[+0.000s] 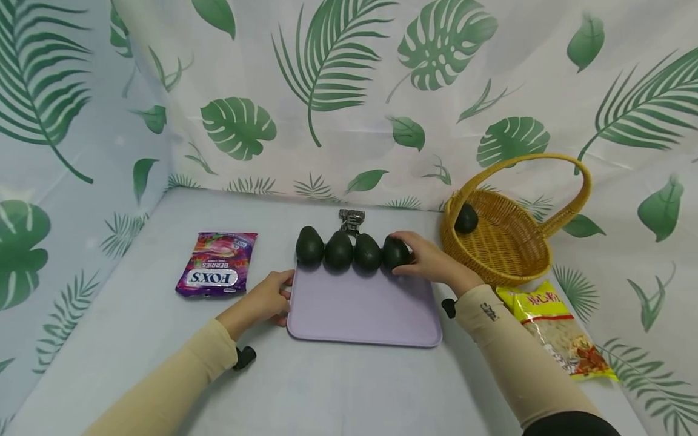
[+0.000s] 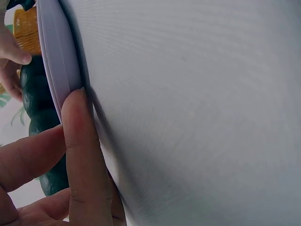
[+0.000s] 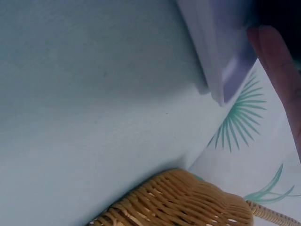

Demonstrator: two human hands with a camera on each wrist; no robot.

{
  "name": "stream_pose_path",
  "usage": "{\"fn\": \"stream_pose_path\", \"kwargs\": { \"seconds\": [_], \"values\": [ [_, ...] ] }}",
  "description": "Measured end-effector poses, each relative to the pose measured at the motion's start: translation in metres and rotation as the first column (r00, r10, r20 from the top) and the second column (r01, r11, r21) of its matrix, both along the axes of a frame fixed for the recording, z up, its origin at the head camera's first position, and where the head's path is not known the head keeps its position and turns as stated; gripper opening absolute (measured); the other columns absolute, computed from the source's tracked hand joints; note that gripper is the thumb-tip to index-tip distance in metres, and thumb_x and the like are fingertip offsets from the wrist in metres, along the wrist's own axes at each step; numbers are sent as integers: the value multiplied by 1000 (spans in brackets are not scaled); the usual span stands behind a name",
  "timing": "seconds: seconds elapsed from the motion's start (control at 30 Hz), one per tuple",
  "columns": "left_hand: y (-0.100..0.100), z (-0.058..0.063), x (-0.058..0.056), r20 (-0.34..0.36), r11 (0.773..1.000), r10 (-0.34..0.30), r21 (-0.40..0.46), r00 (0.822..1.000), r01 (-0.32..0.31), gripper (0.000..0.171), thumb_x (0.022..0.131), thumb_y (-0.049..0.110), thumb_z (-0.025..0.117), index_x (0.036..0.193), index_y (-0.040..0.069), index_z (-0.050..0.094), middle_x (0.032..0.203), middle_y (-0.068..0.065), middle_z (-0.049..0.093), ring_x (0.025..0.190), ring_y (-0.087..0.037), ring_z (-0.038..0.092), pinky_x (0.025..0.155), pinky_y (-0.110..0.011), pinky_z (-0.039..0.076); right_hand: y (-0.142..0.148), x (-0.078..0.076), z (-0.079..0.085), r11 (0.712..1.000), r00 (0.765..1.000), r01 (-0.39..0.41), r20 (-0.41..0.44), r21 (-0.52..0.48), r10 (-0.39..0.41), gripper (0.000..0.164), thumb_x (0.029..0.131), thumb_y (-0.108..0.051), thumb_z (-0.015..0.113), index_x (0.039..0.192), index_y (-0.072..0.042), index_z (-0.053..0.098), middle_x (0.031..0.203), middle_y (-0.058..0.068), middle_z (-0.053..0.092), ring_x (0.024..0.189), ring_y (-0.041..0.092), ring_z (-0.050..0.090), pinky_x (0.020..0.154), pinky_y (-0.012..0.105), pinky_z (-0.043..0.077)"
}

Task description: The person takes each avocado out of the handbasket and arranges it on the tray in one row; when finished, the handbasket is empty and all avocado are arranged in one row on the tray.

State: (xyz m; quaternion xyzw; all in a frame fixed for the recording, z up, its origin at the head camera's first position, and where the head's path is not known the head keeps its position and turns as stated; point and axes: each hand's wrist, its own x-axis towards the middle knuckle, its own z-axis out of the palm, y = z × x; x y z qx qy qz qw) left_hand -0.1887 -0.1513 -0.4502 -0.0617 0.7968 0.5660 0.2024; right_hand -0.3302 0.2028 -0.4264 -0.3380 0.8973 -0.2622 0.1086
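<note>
A lilac tray (image 1: 364,309) lies on the white table with several dark green avocados in a row along its far edge. My right hand (image 1: 428,260) grips the rightmost avocado (image 1: 395,253), thumb on the near side and fingers over the top. At the tray's left rim, my left hand (image 1: 267,300) pinches the edge. The left wrist view shows a fingertip (image 2: 77,110) against the outside of the tray (image 2: 59,54). In the right wrist view, one finger (image 3: 277,59) lies along a dark shape at the tray's corner (image 3: 225,70).
A wicker basket (image 1: 512,242) with a tall handle stands to the right, holding one avocado (image 1: 466,218). Nearer is a yellow food packet (image 1: 556,330). To the left lies a purple Fox's candy bag (image 1: 218,264). A small black packet (image 1: 351,221) sits behind the avocados. Leaf-print cloth (image 1: 338,121) hangs behind.
</note>
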Motion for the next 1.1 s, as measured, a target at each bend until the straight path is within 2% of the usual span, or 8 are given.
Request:
{"fn": "stream_pose_path", "kwargs": {
  "seconds": [0.17, 0.33, 0.5, 0.57, 0.67, 0.83, 1.1],
  "values": [
    [0, 0, -1, -3, 1000, -4, 0, 1000, 4, 92, 72, -20, 56, 156, 2, 24, 134, -18, 39, 103, -28, 49, 57, -36, 62, 3, 2, 0, 1000, 999, 22, 35, -17, -22, 86, 81, -26, 82, 151, -10, 35, 149, 21, 36, 110, 33, 58, 84, 42, 60],
    [-1, -1, -2, -5, 1000, -9, 5, 1000, 9, 91, 73, -20, 56, 156, 1, 24, 134, -18, 40, 101, -27, 49, 56, -35, 62, 5, 2, 0, 999, 998, 30, 51, -30, -29, 87, 81, -27, 82, 152, -11, 35, 148, 22, 36, 113, 34, 57, 85, 41, 60],
    [-1, 0, -2, -5, 1000, -14, 3, 1000, 14, 91, 73, -20, 56, 156, 1, 24, 133, -18, 40, 101, -27, 48, 56, -35, 62, 8, 4, 3, 998, 997, 64, 52, -11, -63, 90, 82, -30, 81, 154, -12, 32, 148, 23, 35, 99, 30, 66, 85, 41, 60],
    [-1, 0, -1, -4, 1000, -16, 0, 1000, 16, 91, 74, -20, 56, 156, 1, 24, 133, -18, 39, 101, -27, 48, 56, -35, 62, 9, 5, 5, 998, 997, 69, 41, -10, -68, 90, 82, -31, 81, 154, -11, 31, 148, 25, 36, 98, 31, 67, 85, 42, 60],
    [-1, 0, -2, -4, 1000, -17, 0, 1000, 17, 90, 74, -20, 56, 156, 1, 24, 134, -18, 40, 102, -28, 49, 56, -36, 62, 12, 8, 11, 997, 997, 74, 32, -12, -73, 90, 82, -31, 81, 154, -10, 31, 147, 27, 36, 102, 34, 66, 86, 45, 60],
    [0, -2, -2, -6, 1000, -18, -1, 1000, 18, 91, 74, -20, 56, 156, 2, 24, 135, -18, 39, 103, -28, 49, 57, -36, 62, 22, 9, 24, 995, 995, 92, 35, -28, -91, 90, 82, -30, 81, 154, -12, 31, 150, 21, 36, 110, 37, 63, 88, 45, 60],
    [-2, -3, -3, 5, 1000, -11, -4, 1000, 11, 91, 74, -19, 56, 156, 2, 24, 131, -18, 38, 101, -27, 48, 57, -36, 62, 49, 11, 58, 995, 997, 80, -12, -64, -80, 73, 85, -26, 78, 149, -15, 43, 145, 14, 41, 116, 38, 57, 93, 54, 55]
  ]
}}
